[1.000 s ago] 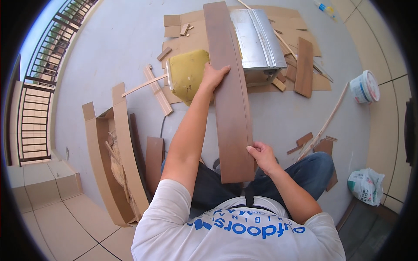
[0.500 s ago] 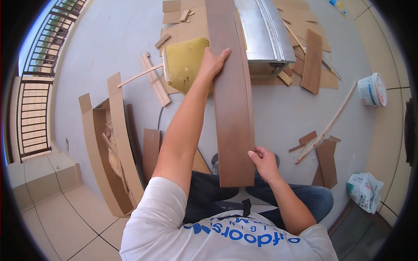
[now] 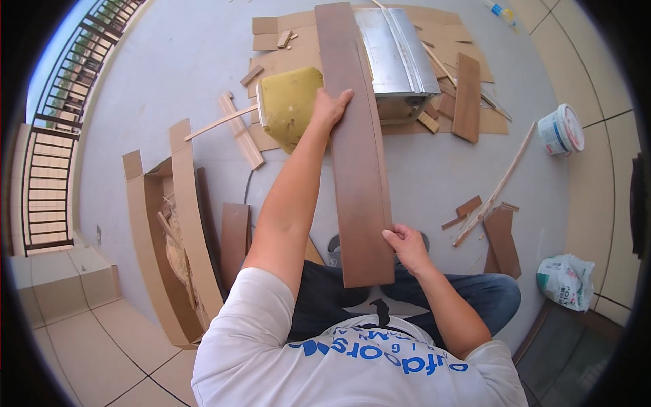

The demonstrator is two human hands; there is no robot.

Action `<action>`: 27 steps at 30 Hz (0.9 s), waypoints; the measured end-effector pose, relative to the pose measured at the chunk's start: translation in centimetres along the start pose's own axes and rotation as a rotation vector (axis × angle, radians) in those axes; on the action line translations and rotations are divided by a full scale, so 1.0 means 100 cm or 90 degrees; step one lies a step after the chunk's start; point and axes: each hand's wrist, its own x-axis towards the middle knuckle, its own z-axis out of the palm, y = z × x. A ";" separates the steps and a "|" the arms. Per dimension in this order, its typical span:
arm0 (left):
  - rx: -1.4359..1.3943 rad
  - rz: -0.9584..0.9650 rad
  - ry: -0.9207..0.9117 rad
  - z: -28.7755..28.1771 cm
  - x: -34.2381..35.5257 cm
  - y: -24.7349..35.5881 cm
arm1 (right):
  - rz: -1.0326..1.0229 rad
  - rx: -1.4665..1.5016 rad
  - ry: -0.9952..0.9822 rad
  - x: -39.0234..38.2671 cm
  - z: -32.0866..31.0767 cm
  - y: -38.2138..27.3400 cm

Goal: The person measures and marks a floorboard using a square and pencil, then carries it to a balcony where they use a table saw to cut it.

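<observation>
A long brown wooden floorboard (image 3: 359, 176) stretches away from between my knees, with its far end past a yellow-green tub-shaped object. My left hand (image 3: 331, 110) holds its left edge near the upper part, thumb lying on the top face. Lower down, my right hand (image 3: 407, 247) pinches the right edge close to the near end, and its fingertips are partly hidden. The yellow-green tub-shaped object (image 3: 288, 105) stands just left of the board. Right beside the board's far part is a silver metal box (image 3: 400, 57), partly covered by the board.
Flattened cardboard (image 3: 447, 24) lies beneath the box with several wood offcuts. At left stands a long open carton (image 3: 146, 224) holding scraps. On the right are a white bucket (image 3: 559, 130), a thin wood strip (image 3: 498, 183), brown board pieces (image 3: 503, 237) and a plastic bag (image 3: 564, 281).
The board's far end has come into view, and the board sits slightly nearer me. Both hands keep their hold on it. The whole view has shifted a little.
</observation>
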 end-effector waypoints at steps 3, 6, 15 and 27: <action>-0.011 0.021 0.005 0.003 -0.006 -0.011 | -0.021 0.007 -0.009 -0.010 0.002 0.005; 0.013 -0.001 0.009 0.004 -0.005 -0.016 | -0.026 0.026 -0.008 -0.014 0.002 0.007; 0.030 -0.005 0.008 0.010 -0.017 -0.026 | -0.011 -0.008 0.004 -0.027 -0.004 0.016; 0.057 0.016 0.026 0.010 -0.048 -0.027 | -0.004 -0.027 0.018 -0.047 -0.005 0.032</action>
